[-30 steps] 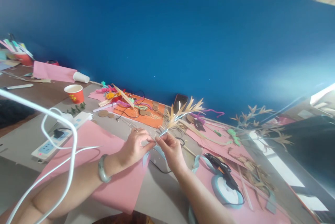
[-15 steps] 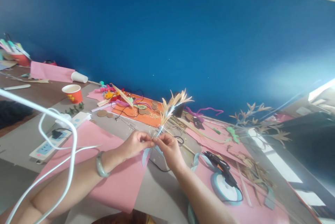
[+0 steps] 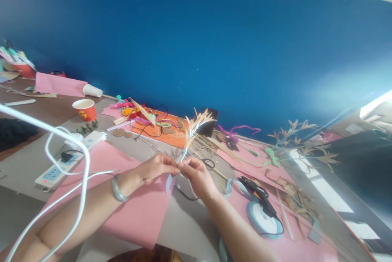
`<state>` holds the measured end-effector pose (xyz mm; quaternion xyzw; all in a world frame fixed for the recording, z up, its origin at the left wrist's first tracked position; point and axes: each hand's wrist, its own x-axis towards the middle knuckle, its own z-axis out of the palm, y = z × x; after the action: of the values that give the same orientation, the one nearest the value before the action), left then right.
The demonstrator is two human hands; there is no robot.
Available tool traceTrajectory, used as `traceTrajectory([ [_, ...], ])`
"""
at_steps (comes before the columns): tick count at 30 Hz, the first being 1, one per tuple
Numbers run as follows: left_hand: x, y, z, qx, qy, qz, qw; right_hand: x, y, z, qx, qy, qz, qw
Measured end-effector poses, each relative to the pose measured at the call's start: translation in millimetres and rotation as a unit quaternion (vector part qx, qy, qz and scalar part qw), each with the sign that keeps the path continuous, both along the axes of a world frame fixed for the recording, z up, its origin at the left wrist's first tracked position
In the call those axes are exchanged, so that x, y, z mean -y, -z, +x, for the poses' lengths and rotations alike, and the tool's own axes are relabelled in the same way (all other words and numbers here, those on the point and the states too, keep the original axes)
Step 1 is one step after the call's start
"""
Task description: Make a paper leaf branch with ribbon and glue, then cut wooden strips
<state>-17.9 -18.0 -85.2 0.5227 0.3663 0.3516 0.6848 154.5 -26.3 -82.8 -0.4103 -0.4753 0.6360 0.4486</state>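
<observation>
My left hand (image 3: pixel 159 168) and my right hand (image 3: pixel 196 174) meet at the centre, fingertips pinched together on the stem of a straw-coloured dried-leaf spray (image 3: pixel 196 125). Its stem (image 3: pixel 184 154) is wrapped in pale blue ribbon and leans up and slightly right. A loose end of blue ribbon (image 3: pixel 169 182) hangs below my left fingertips. The exact grip point is hidden by the fingers. Right of my right forearm, a blue ribbon roll (image 3: pixel 265 219) lies on pink paper, with a black hot glue gun (image 3: pixel 259 194) over it.
At left are a white power strip (image 3: pixel 70 160), a red paper cup (image 3: pixel 84 110) and a white cable (image 3: pixel 87 172) looping up close. Orange paper (image 3: pixel 173 139) with craft bits lies behind my hands. A second dried-leaf spray (image 3: pixel 301 141) stands at right. A blue panel (image 3: pixel 196 41) closes the back.
The leafy top of the spray has dropped a little and shifted left, uncovering more of the dark box behind it. Both hands stay pinched at nearly the same place.
</observation>
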Motion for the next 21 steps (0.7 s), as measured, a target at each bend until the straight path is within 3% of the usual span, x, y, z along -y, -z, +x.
traceTrajectory([
  [4, -0.1, -1.7, 2.0, 0.041, 0.002, -0.022, 0.999, 3.1, -6.5, -2.1, 0.040, 0.016, 0.030, 0.999],
  [8, -0.5, -7.8, 3.1, 0.052, -0.051, -0.010, 0.997, 8.4, -15.5, -5.6, 0.093, 0.054, 0.067, 0.992],
  [14, -1.1, -10.3, 2.8, 0.066, -0.142, 0.008, 0.988, 15.2, -14.4, -12.4, 0.118, 0.056, 0.052, 0.990],
  [21, -1.4, -6.5, 1.2, 0.053, -0.136, 0.033, 0.989, 19.3, -17.1, -15.3, 0.132, 0.061, 0.049, 0.988],
])
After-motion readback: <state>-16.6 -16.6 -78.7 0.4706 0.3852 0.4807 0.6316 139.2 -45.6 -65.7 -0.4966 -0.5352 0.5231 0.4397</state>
